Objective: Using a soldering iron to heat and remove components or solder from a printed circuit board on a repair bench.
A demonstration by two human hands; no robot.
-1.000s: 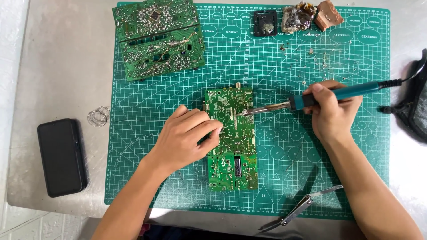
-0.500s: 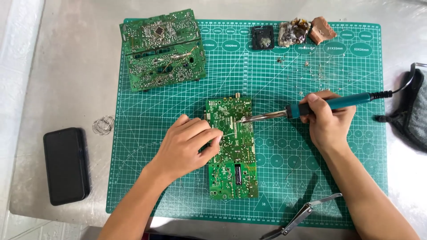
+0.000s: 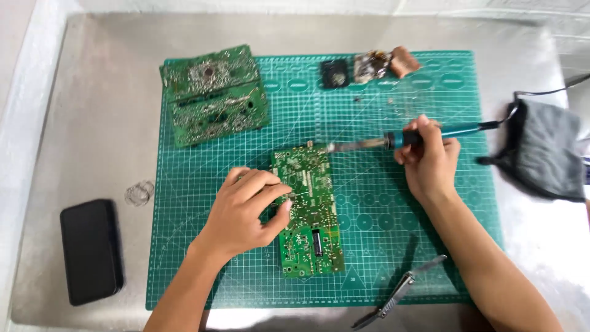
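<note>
Two hands worked mid-frame: the left hand (image 3: 246, 212) pinched solder wire (image 3: 294, 195) against the green circuit board (image 3: 307, 212), the right hand (image 3: 427, 160) gripped the soldering iron (image 3: 393, 141). Its hot tip could likely scorch nearby fingers.

Hands (image 3: 246, 212) on board (image 3: 307, 212) — iron (image 3: 405, 138) aloft
</note>
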